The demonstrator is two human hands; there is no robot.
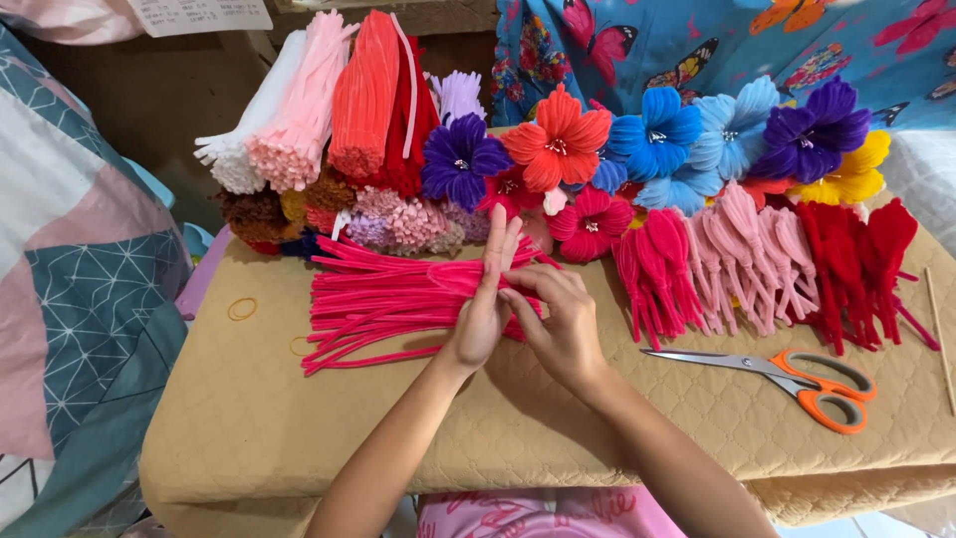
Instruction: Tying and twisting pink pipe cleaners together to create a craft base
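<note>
A bundle of hot-pink pipe cleaners (383, 299) lies across a tan quilted board (329, 428). My left hand (485, 299) rests on the bundle's right end, fingers stretched upward and together. My right hand (560, 317) meets it from the right, its fingers curled and pinching pipe cleaners at the bundle's end. Both hands touch the bundle.
Stacked pipe-cleaner bundles in white, pink, red and brown (319, 120) stand at the back left. Finished pipe-cleaner flowers (657, 134) and folded pink and red petal pieces (767, 259) lie at the back right. Orange-handled scissors (797, 377), rubber bands (242, 309) and a thin stick (939, 329) lie on the board.
</note>
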